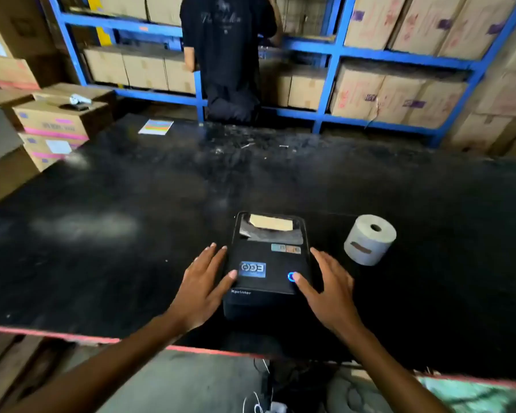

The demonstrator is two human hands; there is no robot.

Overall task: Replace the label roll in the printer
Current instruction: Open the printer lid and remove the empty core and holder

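Between hands: printer [267,265], black, lid shut, on the black table [131,204] near its front edge.
Left hand [201,289]: fingers [213,254] spread and extended, holding nothing; fingertips along the printer's left side, thumb tip resting on the lid beside the blue sticker [253,269].
Right hand [328,289]: fingers [318,256] spread and extended, holding nothing; fingertips along the printer's right side, thumb tip at the lit blue button [291,276].
Contact: thumbs touch the lid; whether the other fingers press the side walls, cannot tell.
Lid window: beyond the fingertips, a pale tan shape [270,222] shows through it; what it is cannot be told.
Roll [370,239]: grey-white, lying tilted on the table, right of the right fingertips and apart from them; just beside the printer's rear right corner, not touching it; a strip of tape on its side.
Front edge: red-trimmed, under both wrists; cables [262,391] hang below it.
Open room: bare table left of the left hand and beyond the printer; bare table right of the roll.
Far side: colour card [156,127] at the table's far left; a person [225,55] in dark clothes stands against a blue rack [334,46] of cartons.
Left margin: stacked cartons [51,123] abut the table.
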